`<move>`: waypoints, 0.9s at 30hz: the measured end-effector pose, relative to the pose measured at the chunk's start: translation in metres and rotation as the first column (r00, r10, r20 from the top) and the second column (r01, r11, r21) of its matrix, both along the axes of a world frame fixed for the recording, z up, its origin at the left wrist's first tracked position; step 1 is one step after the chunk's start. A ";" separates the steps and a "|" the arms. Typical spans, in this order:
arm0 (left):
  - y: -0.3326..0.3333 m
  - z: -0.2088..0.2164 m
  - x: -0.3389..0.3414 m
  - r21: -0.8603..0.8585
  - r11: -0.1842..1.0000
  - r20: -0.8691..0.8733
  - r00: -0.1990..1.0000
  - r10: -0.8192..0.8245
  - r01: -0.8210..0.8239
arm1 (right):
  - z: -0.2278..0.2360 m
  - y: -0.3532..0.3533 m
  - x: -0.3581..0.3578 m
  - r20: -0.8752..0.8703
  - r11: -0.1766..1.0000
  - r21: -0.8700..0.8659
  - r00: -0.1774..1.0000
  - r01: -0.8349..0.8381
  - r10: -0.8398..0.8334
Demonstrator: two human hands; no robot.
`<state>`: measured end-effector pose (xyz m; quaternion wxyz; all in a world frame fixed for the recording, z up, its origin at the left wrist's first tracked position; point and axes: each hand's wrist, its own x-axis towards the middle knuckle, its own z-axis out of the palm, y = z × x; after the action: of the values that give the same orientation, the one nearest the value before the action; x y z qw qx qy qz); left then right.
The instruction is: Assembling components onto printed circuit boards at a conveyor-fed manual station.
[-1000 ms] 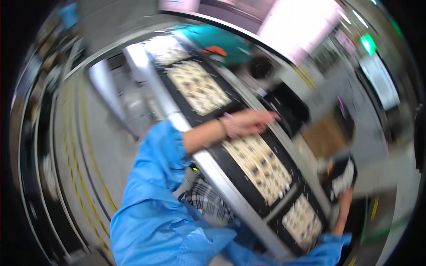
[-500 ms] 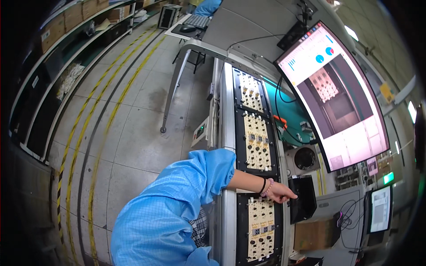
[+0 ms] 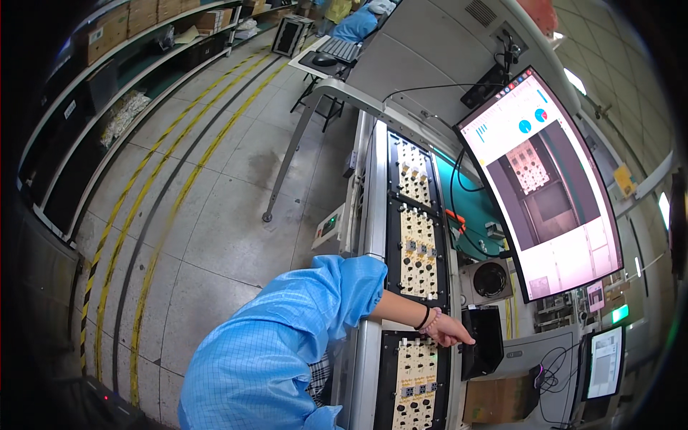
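Note:
From the lower left my left arm, in a blue gridded sleeve, reaches across the line of boards. My left hand (image 3: 446,331) holds nothing; its index finger points out and the other fingers look curled. That fingertip is at the near left edge of a black box (image 3: 486,344); whether it presses on it I cannot tell. A dark cord and a pink bead bracelet (image 3: 431,321) circle the wrist. Below the hand lies a cream circuit board (image 3: 416,374) with black parts in a black carrier. Another such board (image 3: 418,251) lies beyond the forearm. My right hand is out of view.
A metal rail (image 3: 374,208) edges the boards, with a third board (image 3: 413,172) farther along. At the right stand a tilted monitor (image 3: 541,247), a round black part in a grey housing (image 3: 490,279) and a cardboard box (image 3: 494,401). Shelves (image 3: 136,64) line the left.
The view has shifted, so the boards and monitor sit lower in the picture. My left hand stays by the black box with its index finger still pointing out.

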<state>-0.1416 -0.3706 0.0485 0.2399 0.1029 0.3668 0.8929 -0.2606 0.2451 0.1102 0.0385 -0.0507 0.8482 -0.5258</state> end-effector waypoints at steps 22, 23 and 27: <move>-0.015 0.013 0.019 -0.531 0.419 -0.804 0.594 0.026 -0.737 | -0.007 -0.108 0.165 0.605 0.299 -0.783 0.780 0.546 0.159; -0.015 0.021 0.021 -0.482 0.504 -0.811 0.583 0.053 -0.717 | -0.011 -0.122 0.182 0.557 0.306 -0.818 0.803 0.487 0.212; 0.002 0.032 0.013 -0.520 0.343 -0.854 0.484 -0.191 -0.783 | -0.041 -0.140 0.207 0.380 0.360 -0.896 0.871 0.262 0.311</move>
<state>-0.1288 -0.3690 0.0809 -0.1455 0.2727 0.8550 0.4165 -0.0534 0.1052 0.0692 0.2246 0.0585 0.3576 -0.9046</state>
